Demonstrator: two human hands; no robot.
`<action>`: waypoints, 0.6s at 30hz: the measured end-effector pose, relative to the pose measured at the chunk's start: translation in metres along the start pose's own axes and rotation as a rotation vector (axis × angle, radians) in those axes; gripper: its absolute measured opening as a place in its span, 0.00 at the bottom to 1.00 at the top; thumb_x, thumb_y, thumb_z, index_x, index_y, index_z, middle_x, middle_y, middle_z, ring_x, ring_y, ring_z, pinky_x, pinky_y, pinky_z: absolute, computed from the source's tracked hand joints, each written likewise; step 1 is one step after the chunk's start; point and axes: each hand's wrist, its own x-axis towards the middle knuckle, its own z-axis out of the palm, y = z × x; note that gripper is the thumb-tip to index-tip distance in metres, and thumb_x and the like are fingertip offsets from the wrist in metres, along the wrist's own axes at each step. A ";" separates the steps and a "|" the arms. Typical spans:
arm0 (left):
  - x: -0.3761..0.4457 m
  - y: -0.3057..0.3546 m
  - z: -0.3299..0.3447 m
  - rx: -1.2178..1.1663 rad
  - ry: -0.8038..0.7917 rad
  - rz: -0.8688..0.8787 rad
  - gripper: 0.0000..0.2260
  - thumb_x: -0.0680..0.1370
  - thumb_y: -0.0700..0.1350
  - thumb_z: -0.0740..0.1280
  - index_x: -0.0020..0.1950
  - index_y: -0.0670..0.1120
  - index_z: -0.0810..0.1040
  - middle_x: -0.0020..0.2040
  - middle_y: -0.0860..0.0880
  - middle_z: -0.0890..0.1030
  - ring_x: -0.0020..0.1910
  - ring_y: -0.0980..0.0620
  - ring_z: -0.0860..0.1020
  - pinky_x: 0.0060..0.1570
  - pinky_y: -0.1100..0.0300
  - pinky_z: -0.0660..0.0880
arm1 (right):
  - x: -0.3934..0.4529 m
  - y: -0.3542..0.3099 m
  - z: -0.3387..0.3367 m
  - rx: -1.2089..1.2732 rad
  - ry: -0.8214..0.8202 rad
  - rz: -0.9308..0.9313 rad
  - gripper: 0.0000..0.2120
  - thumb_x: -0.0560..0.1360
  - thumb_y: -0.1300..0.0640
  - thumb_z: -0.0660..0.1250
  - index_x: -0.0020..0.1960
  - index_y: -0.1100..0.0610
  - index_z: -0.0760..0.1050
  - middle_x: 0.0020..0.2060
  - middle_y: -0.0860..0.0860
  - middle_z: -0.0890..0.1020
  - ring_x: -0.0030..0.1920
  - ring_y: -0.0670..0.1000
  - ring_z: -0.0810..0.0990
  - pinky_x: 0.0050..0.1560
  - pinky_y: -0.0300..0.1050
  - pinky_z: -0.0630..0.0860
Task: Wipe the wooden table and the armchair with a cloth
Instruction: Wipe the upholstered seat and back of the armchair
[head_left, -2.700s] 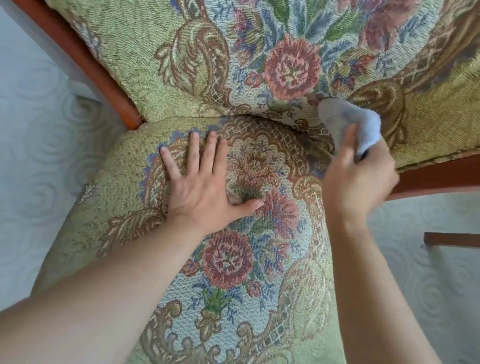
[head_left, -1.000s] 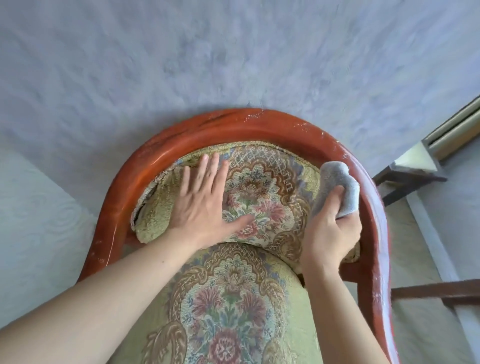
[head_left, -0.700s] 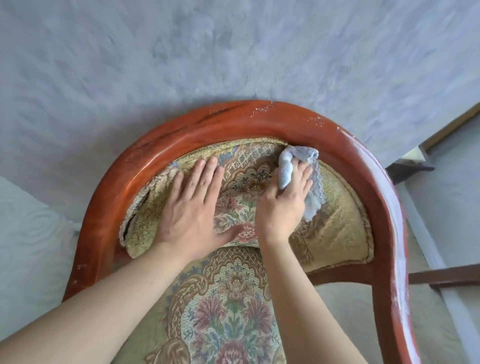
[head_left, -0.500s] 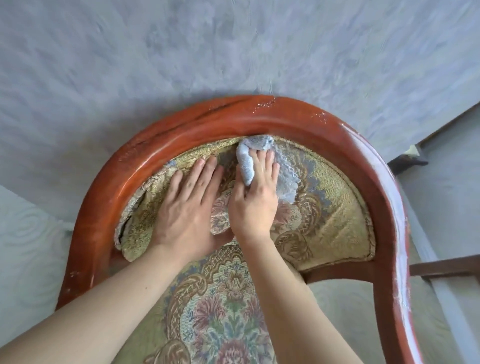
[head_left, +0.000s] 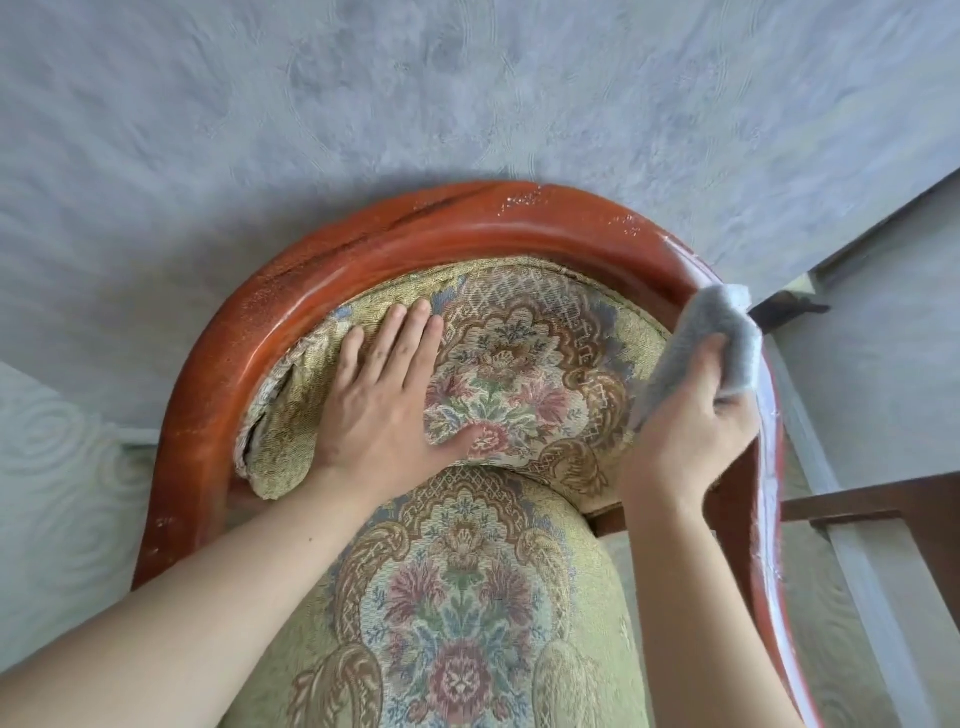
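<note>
A crumpled grey cloth (head_left: 701, 338) is gripped in the right hand (head_left: 691, 421), fingers curled round it, and held against the right inner edge of the curved red-brown wooden frame (head_left: 467, 228) of the floral-upholstered armchair (head_left: 467, 597). The left hand (head_left: 384, 405) is laid flat, fingers straight, on the backrest cushion (head_left: 524, 364). The cushion lies leftward of the cloth; the right hand is nearer the frame

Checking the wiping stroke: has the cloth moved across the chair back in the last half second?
Yes. The cloth, gripped by the right hand, went from the top centre of the backrest rightward to the wooden frame.
</note>
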 end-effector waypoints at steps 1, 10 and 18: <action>0.000 -0.001 0.000 -0.005 0.003 0.003 0.49 0.75 0.78 0.47 0.83 0.43 0.48 0.83 0.45 0.46 0.82 0.48 0.44 0.79 0.42 0.47 | 0.003 0.006 0.005 -0.139 0.010 -0.059 0.17 0.78 0.43 0.63 0.36 0.52 0.76 0.27 0.45 0.76 0.28 0.46 0.72 0.32 0.46 0.69; 0.001 0.001 -0.002 -0.015 0.016 -0.019 0.49 0.73 0.76 0.51 0.83 0.44 0.50 0.83 0.46 0.47 0.82 0.48 0.45 0.78 0.41 0.51 | -0.046 0.041 0.081 -0.498 -0.383 -0.309 0.25 0.80 0.51 0.58 0.74 0.61 0.66 0.74 0.57 0.66 0.76 0.54 0.58 0.77 0.57 0.56; 0.002 0.002 -0.001 0.036 0.012 -0.027 0.49 0.72 0.74 0.57 0.82 0.42 0.54 0.83 0.45 0.54 0.82 0.47 0.49 0.76 0.40 0.55 | -0.034 0.027 0.063 -0.400 -0.889 -0.479 0.16 0.82 0.52 0.61 0.64 0.58 0.77 0.56 0.51 0.81 0.59 0.43 0.75 0.62 0.46 0.72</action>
